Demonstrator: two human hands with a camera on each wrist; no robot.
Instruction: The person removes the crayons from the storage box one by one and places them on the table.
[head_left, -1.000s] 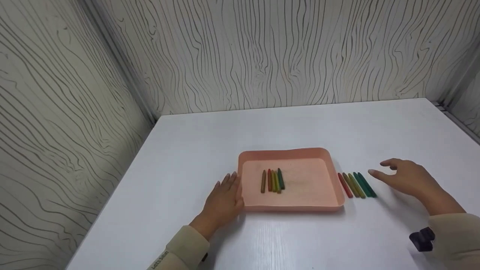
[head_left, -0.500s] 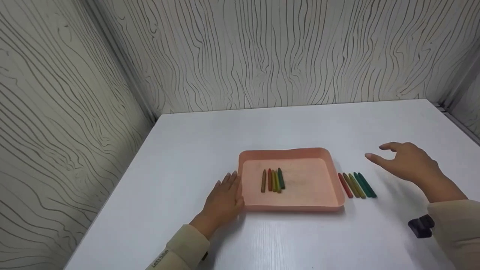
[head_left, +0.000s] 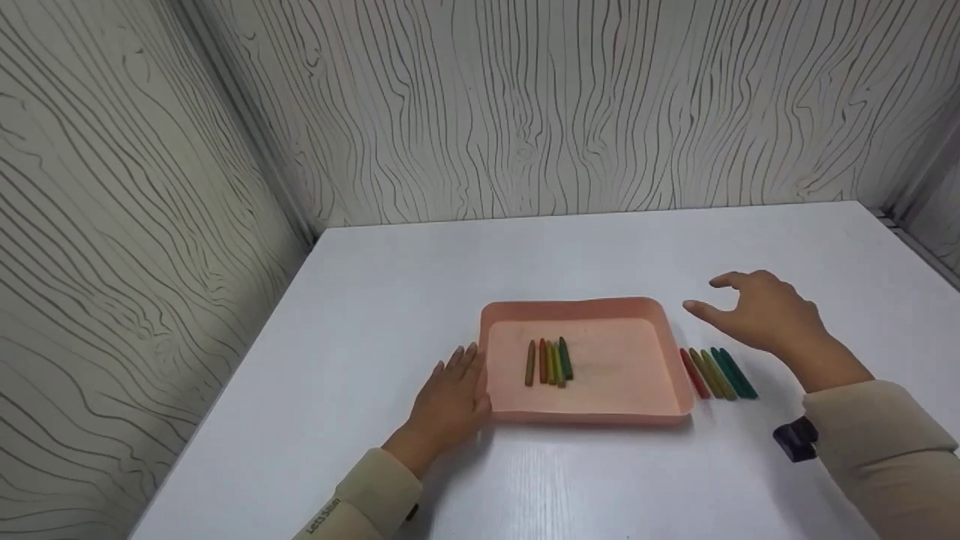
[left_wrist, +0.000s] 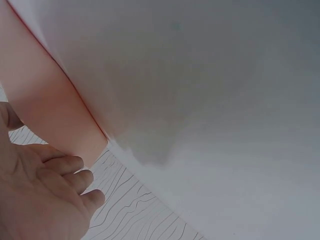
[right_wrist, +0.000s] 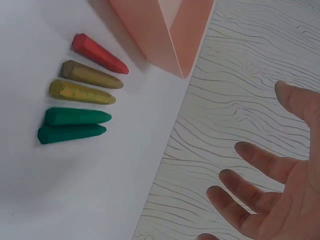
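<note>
A shallow pink tray (head_left: 622, 420) lies on the white table with several crayons (head_left: 551, 363) side by side in its left half, from brown through red and yellow to dark green. My left hand (head_left: 450, 397) rests against the tray's left wall, fingers straight, as the left wrist view also shows at the tray wall (left_wrist: 60, 110). Just right of the tray lies a second row of crayons (head_left: 718, 373): red, olive, yellow and two greens. Above and behind that row hovers my right hand (head_left: 765, 311), thumb and fingers spread, holding nothing. In the right wrist view the red crayon (right_wrist: 100, 53) lies nearest the tray.
The white table (head_left: 420, 270) runs back to a wall (head_left: 525, 112) patterned with wavy wood-grain lines. A similar panel (head_left: 112, 262) stands along the left side. A small black device (head_left: 796, 439) sits at my right sleeve cuff.
My right hand has risen away from the crayon row and swung left toward the tray, fingers still spread. The left hand, the tray and both crayon rows keep their places.
</note>
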